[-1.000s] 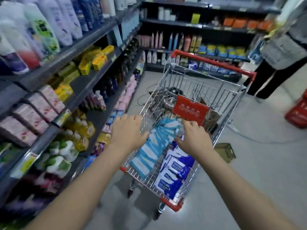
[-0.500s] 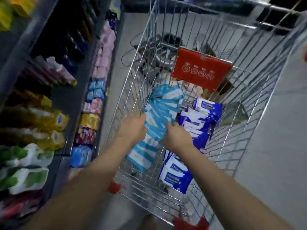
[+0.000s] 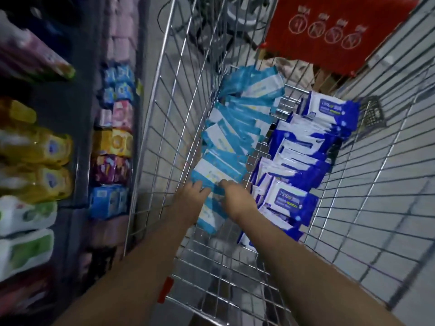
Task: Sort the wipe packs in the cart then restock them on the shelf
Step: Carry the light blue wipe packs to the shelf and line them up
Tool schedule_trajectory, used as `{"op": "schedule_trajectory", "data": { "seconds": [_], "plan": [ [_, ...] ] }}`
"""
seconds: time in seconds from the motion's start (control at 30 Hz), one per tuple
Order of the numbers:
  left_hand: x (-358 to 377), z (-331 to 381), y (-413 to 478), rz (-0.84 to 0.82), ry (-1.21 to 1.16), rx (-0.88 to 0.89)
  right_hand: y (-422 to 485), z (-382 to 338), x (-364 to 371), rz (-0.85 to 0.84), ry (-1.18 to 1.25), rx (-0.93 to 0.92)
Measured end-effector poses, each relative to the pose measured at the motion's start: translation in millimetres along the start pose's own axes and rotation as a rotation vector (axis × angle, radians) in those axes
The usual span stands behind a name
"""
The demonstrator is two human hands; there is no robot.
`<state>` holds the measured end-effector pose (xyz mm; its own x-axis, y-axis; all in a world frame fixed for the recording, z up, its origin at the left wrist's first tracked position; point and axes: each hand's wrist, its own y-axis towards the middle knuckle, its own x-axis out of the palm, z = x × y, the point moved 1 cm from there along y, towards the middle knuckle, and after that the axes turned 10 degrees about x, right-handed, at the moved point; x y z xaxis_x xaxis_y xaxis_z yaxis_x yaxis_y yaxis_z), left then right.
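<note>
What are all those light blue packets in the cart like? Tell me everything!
The light blue wipe packs are flat, soft-looking plastic pouches with white labels. They lean and overlap in one long row along the left side of the wire cart, beside a row of dark blue packs. The left hand and right hand grip the nearest ones.

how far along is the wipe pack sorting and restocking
Sorting looks mostly done: in the cart, light blue packs form one row on the left, dark blue packs another on the right. In hand: the left hand and right hand meet at the light blue row's near end; their grip is blurred. Left: restocking the shelf, since both rows lie in the cart.
</note>
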<state>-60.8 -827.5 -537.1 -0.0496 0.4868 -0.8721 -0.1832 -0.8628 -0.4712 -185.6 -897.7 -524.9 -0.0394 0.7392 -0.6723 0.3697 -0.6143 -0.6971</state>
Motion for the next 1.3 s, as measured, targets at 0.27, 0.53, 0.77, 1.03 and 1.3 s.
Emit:
{"op": "schedule_trajectory", "data": {
  "seconds": [0.27,0.53,0.77,1.03,1.3],
  "plan": [
    [0.4,3.2,5.0,0.044,0.088,0.097,9.1,-4.5,9.3,0.149,-0.066,-0.046],
    [-71.7,-10.1,-12.1,0.059,-0.689,-0.218,-34.4,21.5,-56.6,0.175,0.283,0.059],
    [-207.7,-7.3,-54.2,0.383,-1.107,-0.215,-102.8,29.7,-184.8,0.315,0.272,-0.034],
    [-350.9,17.1,-244.3,0.768,-1.037,-0.189,-240.5,-31.9,-281.3,0.323,0.315,-0.491],
    [-355.4,78.1,-480.0,1.068,-0.797,-0.428,-399.6,-164.7,-261.2,0.036,0.253,-0.981]
  ]
}}
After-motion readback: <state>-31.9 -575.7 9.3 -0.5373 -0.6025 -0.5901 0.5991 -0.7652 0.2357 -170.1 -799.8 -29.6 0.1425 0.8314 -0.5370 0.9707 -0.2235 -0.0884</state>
